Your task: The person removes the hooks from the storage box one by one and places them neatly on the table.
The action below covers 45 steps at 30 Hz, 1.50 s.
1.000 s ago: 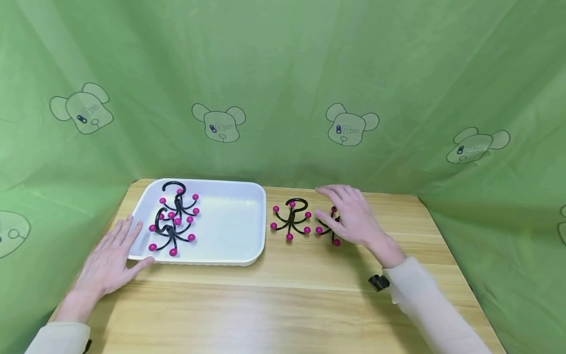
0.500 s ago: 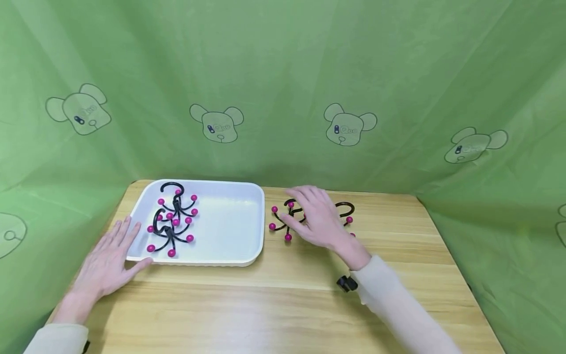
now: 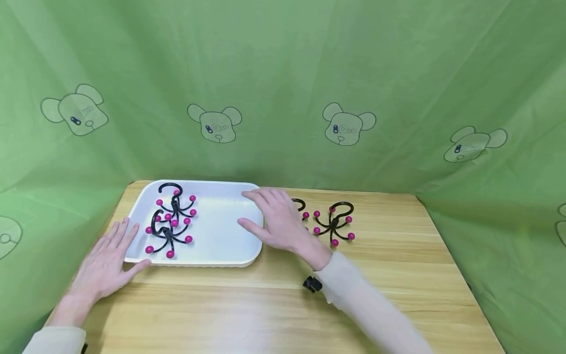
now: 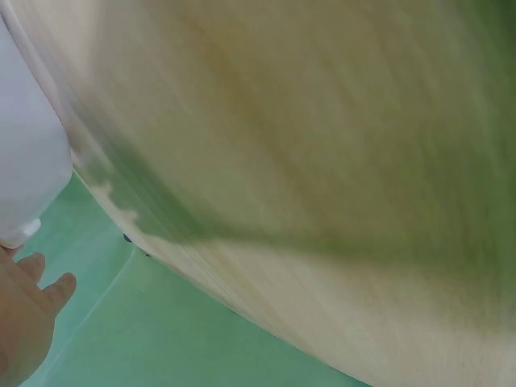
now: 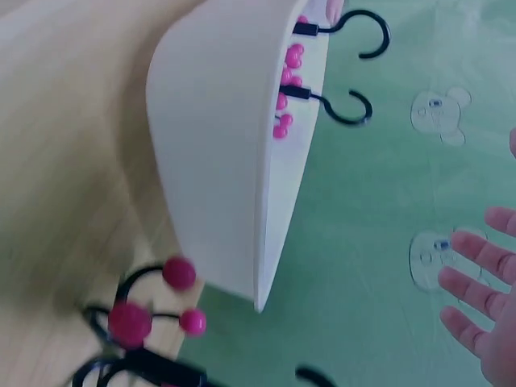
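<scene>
My left hand (image 3: 106,265) lies with fingers spread along the left rim of a white plastic tray (image 3: 225,216), thumb at its front corner. Inside the tray's left side are two black multi-arm hanging hooks with pink ball tips, one hook (image 3: 175,206) behind the other hook (image 3: 167,234). Over the tray's right rim hovers my right hand (image 3: 280,223), its fingers extended and holding nothing. The right wrist view shows those fingers (image 5: 476,302) apart with nothing between them. Two more such hooks stand on the table: one hook (image 3: 334,224) in full sight, another hook (image 3: 305,215) mostly behind the right hand.
A wood-grain table (image 3: 247,309) carries everything. Green cloth (image 3: 283,64) with bear-head drawings encloses its back and sides. A black strap part (image 3: 312,284) shows by the right sleeve.
My right hand has swept leftward from above the rightmost hook, past the middle one, to the tray's right rim. The left hand stays put. The hooks appear unmoved.
</scene>
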Each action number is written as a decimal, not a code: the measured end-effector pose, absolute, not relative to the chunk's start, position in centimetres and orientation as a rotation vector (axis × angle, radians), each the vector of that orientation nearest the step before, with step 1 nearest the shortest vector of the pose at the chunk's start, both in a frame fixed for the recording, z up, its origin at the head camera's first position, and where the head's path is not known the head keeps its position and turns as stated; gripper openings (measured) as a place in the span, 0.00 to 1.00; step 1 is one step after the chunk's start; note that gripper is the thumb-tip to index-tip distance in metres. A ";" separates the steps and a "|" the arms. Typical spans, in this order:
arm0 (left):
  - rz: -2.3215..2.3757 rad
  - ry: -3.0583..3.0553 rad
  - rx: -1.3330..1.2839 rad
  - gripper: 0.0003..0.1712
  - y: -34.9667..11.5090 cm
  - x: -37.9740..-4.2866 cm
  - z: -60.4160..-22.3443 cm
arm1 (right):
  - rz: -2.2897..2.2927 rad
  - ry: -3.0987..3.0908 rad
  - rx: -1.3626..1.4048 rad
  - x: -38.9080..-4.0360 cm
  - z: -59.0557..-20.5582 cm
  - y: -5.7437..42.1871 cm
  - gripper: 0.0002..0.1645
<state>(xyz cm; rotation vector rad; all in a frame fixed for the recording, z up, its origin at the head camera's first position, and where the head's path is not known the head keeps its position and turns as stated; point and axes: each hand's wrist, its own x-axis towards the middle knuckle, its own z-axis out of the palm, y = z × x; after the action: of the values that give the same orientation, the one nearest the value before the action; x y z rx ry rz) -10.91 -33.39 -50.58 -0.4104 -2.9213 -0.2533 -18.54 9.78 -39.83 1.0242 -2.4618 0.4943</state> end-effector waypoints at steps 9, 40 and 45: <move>-0.263 -2.920 -0.411 0.58 -33.3 -10.8 -50.5 | 0.490 -2.558 1.010 -17.9 -40.6 5.4 0.40; -0.272 -2.910 -0.419 0.58 -33.4 -10.9 -50.5 | 0.120 -2.813 1.013 -17.4 -41.6 -5.5 0.46; -0.276 -2.904 -0.420 0.57 -33.5 -10.9 -50.4 | 0.067 -2.821 1.028 -17.7 -41.8 -6.9 0.46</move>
<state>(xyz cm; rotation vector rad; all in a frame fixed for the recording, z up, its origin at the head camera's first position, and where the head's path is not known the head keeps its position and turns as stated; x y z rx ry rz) -10.92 -33.47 -50.42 -0.4199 -2.9040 -0.2764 -17.73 -6.85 -41.75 1.0280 -2.8206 0.0673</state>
